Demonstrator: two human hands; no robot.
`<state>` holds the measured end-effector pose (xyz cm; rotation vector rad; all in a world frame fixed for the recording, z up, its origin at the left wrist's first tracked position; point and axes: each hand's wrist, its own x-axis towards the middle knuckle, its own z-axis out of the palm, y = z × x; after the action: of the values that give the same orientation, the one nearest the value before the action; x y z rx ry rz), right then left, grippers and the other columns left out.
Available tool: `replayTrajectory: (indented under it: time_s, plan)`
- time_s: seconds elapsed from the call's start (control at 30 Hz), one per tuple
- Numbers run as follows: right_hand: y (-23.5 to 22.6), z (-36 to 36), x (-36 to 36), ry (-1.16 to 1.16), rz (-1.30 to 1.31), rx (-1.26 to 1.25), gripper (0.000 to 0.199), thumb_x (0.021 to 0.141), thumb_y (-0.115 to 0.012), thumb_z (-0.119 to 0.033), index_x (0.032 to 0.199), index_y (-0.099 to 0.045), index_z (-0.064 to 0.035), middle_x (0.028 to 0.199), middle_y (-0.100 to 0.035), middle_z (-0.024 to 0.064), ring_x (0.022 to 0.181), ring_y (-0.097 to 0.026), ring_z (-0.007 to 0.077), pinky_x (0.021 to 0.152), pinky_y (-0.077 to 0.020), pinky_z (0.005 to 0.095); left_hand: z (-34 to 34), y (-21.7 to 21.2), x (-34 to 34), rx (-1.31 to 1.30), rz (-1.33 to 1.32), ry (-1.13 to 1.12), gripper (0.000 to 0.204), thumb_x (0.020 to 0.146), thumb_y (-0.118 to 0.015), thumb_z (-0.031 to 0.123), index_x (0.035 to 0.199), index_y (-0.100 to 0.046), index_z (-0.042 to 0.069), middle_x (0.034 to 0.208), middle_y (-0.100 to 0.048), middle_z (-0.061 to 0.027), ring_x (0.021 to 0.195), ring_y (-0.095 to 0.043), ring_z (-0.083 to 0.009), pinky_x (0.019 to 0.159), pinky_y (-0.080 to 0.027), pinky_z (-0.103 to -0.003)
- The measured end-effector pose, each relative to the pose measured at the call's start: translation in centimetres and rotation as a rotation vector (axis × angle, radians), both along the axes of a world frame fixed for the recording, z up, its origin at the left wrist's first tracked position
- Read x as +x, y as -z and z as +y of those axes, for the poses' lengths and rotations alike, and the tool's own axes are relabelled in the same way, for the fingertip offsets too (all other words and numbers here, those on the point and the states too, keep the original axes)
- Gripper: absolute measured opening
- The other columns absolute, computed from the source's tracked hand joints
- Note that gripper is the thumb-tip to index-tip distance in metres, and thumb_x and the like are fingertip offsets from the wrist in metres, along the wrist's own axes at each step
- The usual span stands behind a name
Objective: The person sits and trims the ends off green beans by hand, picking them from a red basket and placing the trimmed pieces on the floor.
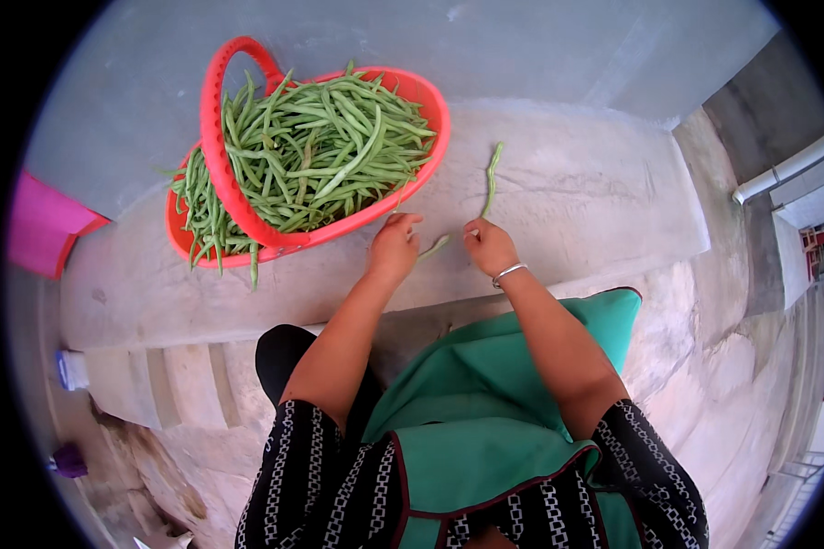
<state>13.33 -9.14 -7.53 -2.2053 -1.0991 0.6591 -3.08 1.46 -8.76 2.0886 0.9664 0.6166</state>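
Observation:
A red oval basket (435, 101) with a tall arched handle stands on the ledge, heaped with green beans (339, 146). In front of its near rim, my left hand (395, 247) is closed with curled fingers. A short piece of green bean (435, 246) sticks out from beside its fingers, toward my other hand. My right hand (491, 246), wearing a silver bangle (510, 272), pinches the near end of a long, slightly curved green bean (493, 174) that points away from me. The fingertips of both hands are partly hidden.
The pale concrete ledge (604, 183) runs along a grey wall (540, 46). A green apron (485, 384) covers my lap. At the far left is a pink bag-like thing (50, 224); concrete steps (178, 389) lie at left, a white pipe (787, 169) at right.

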Motion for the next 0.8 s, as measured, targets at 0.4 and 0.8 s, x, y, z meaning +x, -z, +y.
replayTrajectory:
  time_s: [0.4,0.8]
  plan:
    - [-3.1,-3.2,1.3,-0.146,-0.226,0.192,0.029,0.080,-0.059,-0.026,0.102,-0.063,-0.0077,0.080,-0.062,0.0158,0.082,-0.061,0.0307,0.071,-0.0473,0.0397,-2.2,-0.9,3.6,0.123,0.127,0.164,0.021,0.066,-0.072,0.012,0.078,-0.057,0.005,0.078,-0.058,-0.0062,0.071,-0.060,-0.0229,0.063,-0.047,-0.035]
    - [-8.6,-2.5,-1.2,-0.363,-0.126,0.559,0.013,0.087,-0.053,-0.016,0.083,-0.057,-0.0038,0.076,-0.059,0.0110,0.066,-0.056,0.0285,0.059,-0.0463,0.0361,-2.4,-8.3,1.1,-0.432,-0.209,0.286,0.009,0.080,-0.065,0.006,0.087,-0.060,0.003,0.076,-0.059,-0.0005,0.063,-0.057,-0.0108,0.058,-0.047,-0.025]
